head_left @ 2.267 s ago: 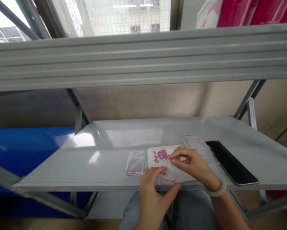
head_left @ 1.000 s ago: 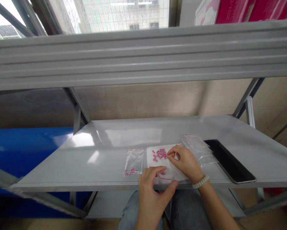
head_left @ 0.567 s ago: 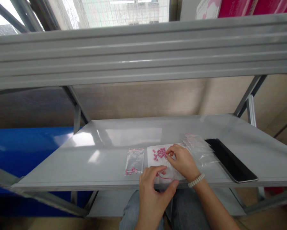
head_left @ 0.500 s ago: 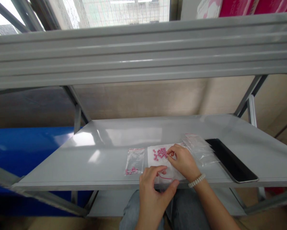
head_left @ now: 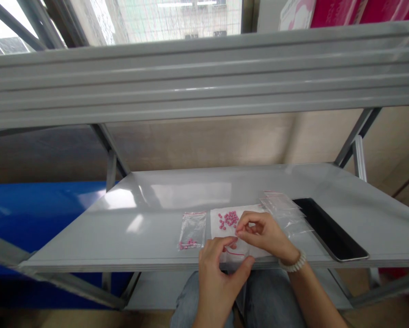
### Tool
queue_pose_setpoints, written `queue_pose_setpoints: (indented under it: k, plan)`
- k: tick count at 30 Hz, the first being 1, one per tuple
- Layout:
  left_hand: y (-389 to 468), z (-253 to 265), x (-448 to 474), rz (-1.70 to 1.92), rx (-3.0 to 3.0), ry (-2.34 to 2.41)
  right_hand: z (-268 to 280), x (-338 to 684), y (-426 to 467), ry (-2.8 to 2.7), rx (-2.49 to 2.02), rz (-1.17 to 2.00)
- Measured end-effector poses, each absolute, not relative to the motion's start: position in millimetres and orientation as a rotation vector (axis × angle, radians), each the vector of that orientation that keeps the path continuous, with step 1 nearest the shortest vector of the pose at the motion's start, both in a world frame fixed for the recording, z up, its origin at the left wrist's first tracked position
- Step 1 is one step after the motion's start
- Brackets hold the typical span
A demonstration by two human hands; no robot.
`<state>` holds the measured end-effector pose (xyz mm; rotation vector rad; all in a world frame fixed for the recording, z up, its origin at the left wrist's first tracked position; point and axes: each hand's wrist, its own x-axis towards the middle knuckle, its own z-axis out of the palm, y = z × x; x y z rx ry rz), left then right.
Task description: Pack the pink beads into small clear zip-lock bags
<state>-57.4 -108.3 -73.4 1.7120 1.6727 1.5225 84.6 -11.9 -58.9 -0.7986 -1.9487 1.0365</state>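
Note:
Small round pink beads (head_left: 230, 218) lie in a loose cluster on a white sheet of paper (head_left: 216, 233). My right hand (head_left: 264, 232), with a pale beaded bracelet at its wrist, has thumb and forefinger pinched together just below the cluster. What sits between those fingertips is tiny, apparently one pink bead. In front of the paper, my left hand (head_left: 220, 269) curves around a clear zip-lock bag (head_left: 236, 253) with a red strip, its fingers and thumb at the bag's mouth. Left of the paper lies another zip-lock bag (head_left: 193, 230), with several pink beads in its lower end.
Several overlapping clear zip-lock bags (head_left: 282, 209) lie right of the paper. Beside them is a black tablet (head_left: 330, 230) reaching the shelf's front edge. A grey beam (head_left: 204, 77) crosses above the grey shelf (head_left: 105, 232), with metal struts at both sides.
My right hand has drawn back from the bead cluster toward my left hand and the bag, fingers still pinched. My left hand has stayed in place.

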Motion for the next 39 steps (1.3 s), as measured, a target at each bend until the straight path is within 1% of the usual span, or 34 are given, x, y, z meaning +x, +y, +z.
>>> queue_pose_setpoints:
  k: [2,5,7,11,13,18,23,25,28,30,36,39]
  plan:
    - [-108.0,-73.5,-57.5,1.53,1.713,1.675,-53.7,87.3,-16.8,-1.919,-0.648,1.257]
    - [-108.2,-72.5,-57.4,1.528,1.72,1.681,-53.0,87.5,-17.2,-1.927,-0.632,1.296]
    - [-108.6,-71.4,-57.3,1.514,1.733,1.688,-56.9,85.6,-13.2,-1.901,-0.698,1.185]
    - [-108.8,-70.5,-57.8,1.503,1.764,1.703,-64.9,79.7,-4.7,-1.971,-0.96,0.689]
    - [-108.5,-70.9,-58.2,1.507,1.772,1.701,-66.8,76.6,-3.3,-2.074,-1.055,0.508]
    - [-108.0,-71.4,-58.3,1.501,1.78,1.7,-68.8,69.7,-4.3,-2.123,-1.155,0.461]
    - [-108.3,-71.5,-58.0,1.5,1.767,1.697,-65.0,71.2,-6.1,-2.092,-1.163,0.5]
    - [-108.3,-71.7,-58.0,1.508,1.761,1.69,-60.2,75.6,-9.8,-2.034,-1.075,0.647]
    - [-108.3,-71.4,-57.8,1.512,1.755,1.684,-51.5,83.2,-19.0,-1.939,-0.834,0.996]
    - [-108.4,-70.7,-57.7,1.524,1.757,1.68,-46.3,86.7,-25.8,-1.952,-0.727,1.102]
    - [-109.4,-68.5,-57.1,1.607,1.76,1.637,-35.0,89.7,-45.7,-1.945,-0.635,1.122]
    - [-110.3,-69.0,-55.1,1.677,1.749,1.619,-30.5,87.3,-60.8,-1.977,-0.684,1.084]
